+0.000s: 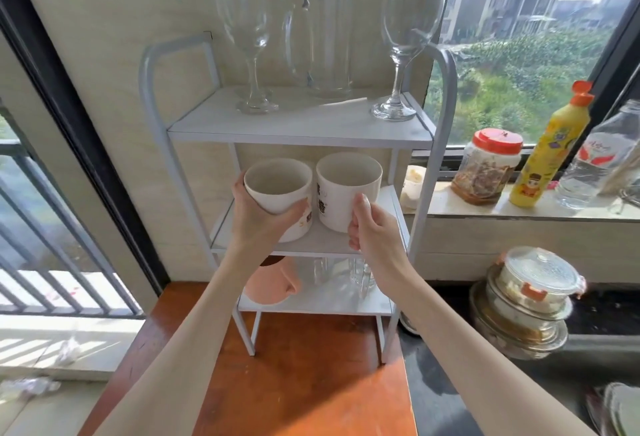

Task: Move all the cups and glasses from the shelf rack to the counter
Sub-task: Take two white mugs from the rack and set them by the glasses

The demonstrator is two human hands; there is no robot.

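A white three-tier shelf rack (pixel 301 131) stands on a brown wooden counter (pixel 298 376). On its top shelf are two wine glasses (pixel 247 37) (pixel 403 44) and a clear glass jug (pixel 322 37) between them. The middle shelf holds two white cups. My left hand (pixel 259 217) is wrapped around the left cup (pixel 277 184), which is tilted and raised off the shelf. My right hand (pixel 370 228) grips the right cup (pixel 346 190) at its side. The bottom shelf holds a pink cup (pixel 273 283) on its side and clear glasses (pixel 360 273), partly hidden by my arms.
On the window sill at the right stand a red-lidded jar (pixel 488 165), a yellow bottle (pixel 547 148) and a clear water bottle (pixel 602 158). Stacked lidded bowls (pixel 526 300) sit on the dark counter (pixel 450 383) at right. A railing and window lie to the left.
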